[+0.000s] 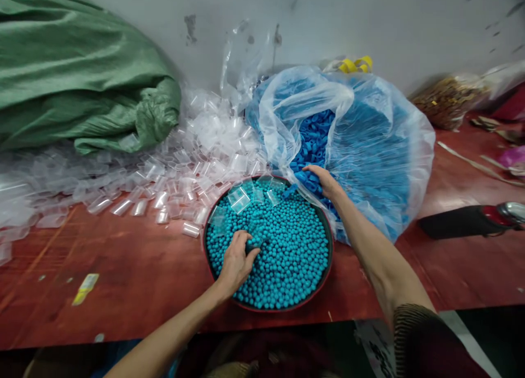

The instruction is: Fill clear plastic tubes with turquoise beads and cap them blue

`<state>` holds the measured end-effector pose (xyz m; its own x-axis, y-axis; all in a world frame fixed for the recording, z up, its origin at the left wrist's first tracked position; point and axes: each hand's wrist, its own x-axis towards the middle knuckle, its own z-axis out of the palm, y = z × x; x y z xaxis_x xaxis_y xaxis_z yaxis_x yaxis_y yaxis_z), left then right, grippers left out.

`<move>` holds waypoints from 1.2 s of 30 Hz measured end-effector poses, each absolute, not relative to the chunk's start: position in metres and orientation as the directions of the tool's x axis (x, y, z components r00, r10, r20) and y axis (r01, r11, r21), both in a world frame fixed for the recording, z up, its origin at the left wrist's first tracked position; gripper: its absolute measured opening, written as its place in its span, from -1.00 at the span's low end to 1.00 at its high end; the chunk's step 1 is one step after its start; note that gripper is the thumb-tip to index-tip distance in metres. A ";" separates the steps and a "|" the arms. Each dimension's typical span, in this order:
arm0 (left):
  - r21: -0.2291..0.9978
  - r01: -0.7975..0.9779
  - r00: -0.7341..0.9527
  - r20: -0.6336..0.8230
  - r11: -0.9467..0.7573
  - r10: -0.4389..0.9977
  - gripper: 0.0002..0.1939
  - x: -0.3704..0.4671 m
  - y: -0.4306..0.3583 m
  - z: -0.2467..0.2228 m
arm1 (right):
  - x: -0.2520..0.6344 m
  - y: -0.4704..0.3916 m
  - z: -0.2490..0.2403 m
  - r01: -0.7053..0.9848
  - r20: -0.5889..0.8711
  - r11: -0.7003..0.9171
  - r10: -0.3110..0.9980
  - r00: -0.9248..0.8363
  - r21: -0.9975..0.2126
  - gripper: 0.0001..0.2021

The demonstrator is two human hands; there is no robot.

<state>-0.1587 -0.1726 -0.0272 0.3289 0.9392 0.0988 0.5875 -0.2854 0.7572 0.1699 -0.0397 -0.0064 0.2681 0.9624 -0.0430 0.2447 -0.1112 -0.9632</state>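
A round dark basin with a red rim (329,268) is full of small teal beads (287,257). Several clear plastic sleeves (239,198) lie on the beads at its far side. My left hand (238,263) is down at the beads, thumb and fingers curled around something small, perhaps a clear sleeve; its outline blends into the beads. At the mouth of a translucent bag (381,132), my right hand (327,182) reaches among small blue plastic pieces (314,134). One digit stretches out over them, the other fingertips are hidden, and no grip on a piece shows.
A heap of clear sleeves (213,126) spreads left of the basin on the red table (164,279). Behind it slumps a green sack (82,71). To the right lie a dark bottle (455,222) and a bag of brownish pieces (449,99). A grey wall (389,22) stands behind.
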 end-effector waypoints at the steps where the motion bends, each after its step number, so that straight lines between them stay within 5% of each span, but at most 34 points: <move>1: 0.753 0.586 0.336 0.111 -0.299 0.935 -0.82 -0.158 -0.173 -0.026 | 0.165 -0.045 -0.001 0.256 -0.028 -0.099 0.963 0.268 -0.962 -0.64; 5: 0.725 0.598 0.362 0.137 -0.342 0.922 -0.82 -0.157 -0.175 -0.021 | 0.137 -0.065 0.014 0.420 0.063 -0.017 0.983 0.174 -0.907 -0.71; 9: 0.678 0.644 0.353 0.148 -0.354 0.924 -0.85 -0.156 -0.178 -0.017 | 0.115 -0.080 0.008 0.694 0.148 0.117 0.989 -0.015 -0.711 -0.70; 13: 0.664 0.660 0.347 0.146 -0.352 0.926 -0.87 -0.155 -0.180 -0.016 | 0.106 -0.091 -0.002 0.776 0.185 0.261 0.965 -0.188 -0.574 -0.59; 18: 0.733 0.638 0.302 0.044 -0.236 0.952 -0.83 -0.154 -0.176 -0.015 | 0.106 -0.129 0.012 0.821 0.320 0.173 0.947 0.012 -0.544 -0.77; 21: 0.771 0.618 0.294 -0.042 -0.156 0.955 -0.81 -0.154 -0.173 -0.012 | 0.103 -0.165 0.017 0.887 0.164 0.056 0.986 0.022 -0.458 -0.78; 24: 0.794 0.590 0.278 -0.027 -0.148 0.960 -0.81 -0.156 -0.174 -0.011 | 0.098 -0.194 0.007 0.970 -0.013 -0.008 1.000 0.005 -0.243 -0.79; 27: 0.812 0.557 0.252 0.035 -0.174 0.967 -0.84 -0.157 -0.180 -0.008 | 0.094 -0.207 -0.008 0.996 -0.028 0.012 1.000 -0.014 -0.091 -0.76; 33: 0.854 0.479 0.311 0.050 -0.202 0.949 -0.88 -0.155 -0.195 -0.003 | 0.093 -0.209 -0.008 0.978 0.184 0.184 0.969 -0.163 -0.102 -0.79; 36: 0.886 0.407 0.358 0.070 -0.223 0.931 -0.85 -0.154 -0.197 -0.005 | 0.088 -0.214 0.007 0.963 0.177 0.247 0.958 -0.226 -0.106 -0.79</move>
<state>-0.1536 -0.1972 -0.0052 0.3581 0.9310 0.0703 0.4069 -0.2234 0.8857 0.0884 -0.2143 0.0067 -0.2257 0.9579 0.1772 0.9633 0.2466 -0.1062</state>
